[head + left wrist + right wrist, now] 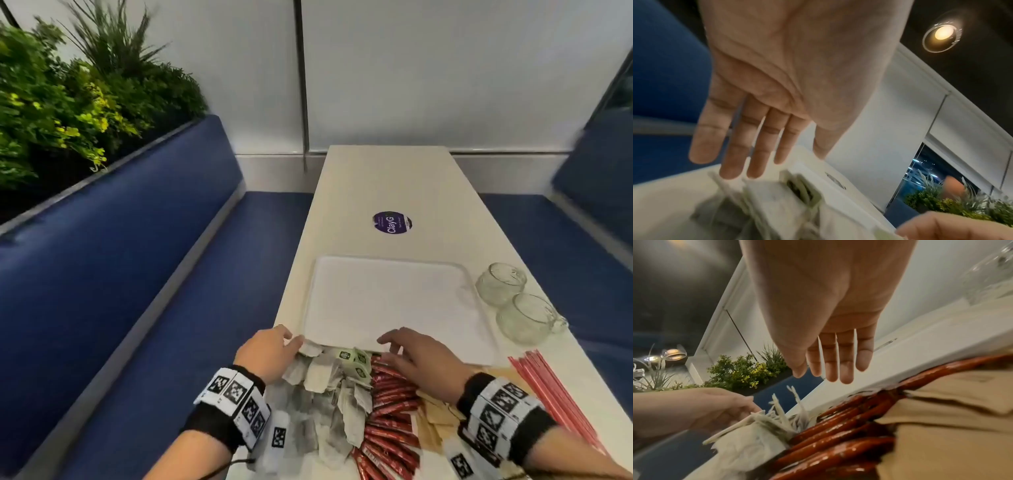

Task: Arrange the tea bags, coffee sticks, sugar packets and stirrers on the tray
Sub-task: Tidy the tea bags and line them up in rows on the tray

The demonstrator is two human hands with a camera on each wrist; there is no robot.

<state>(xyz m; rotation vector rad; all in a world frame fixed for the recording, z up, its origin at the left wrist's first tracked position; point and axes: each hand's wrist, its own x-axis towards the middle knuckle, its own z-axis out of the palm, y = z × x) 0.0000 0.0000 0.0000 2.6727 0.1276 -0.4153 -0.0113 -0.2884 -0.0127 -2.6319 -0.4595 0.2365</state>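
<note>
My left hand (270, 353) and right hand (419, 359) hover with straight, relaxed fingers over the piles at the near edge of the table (383, 178), holding nothing. The tray (394, 298) lies bare just behind them. Tea bags (329, 383), coffee sticks (390, 407), sugar packets (436, 416) and stirrers (548, 387) lie sorted by kind in a row, I think for easy picking.

Tea bags (764, 209) blurred, tray-covered
</note>
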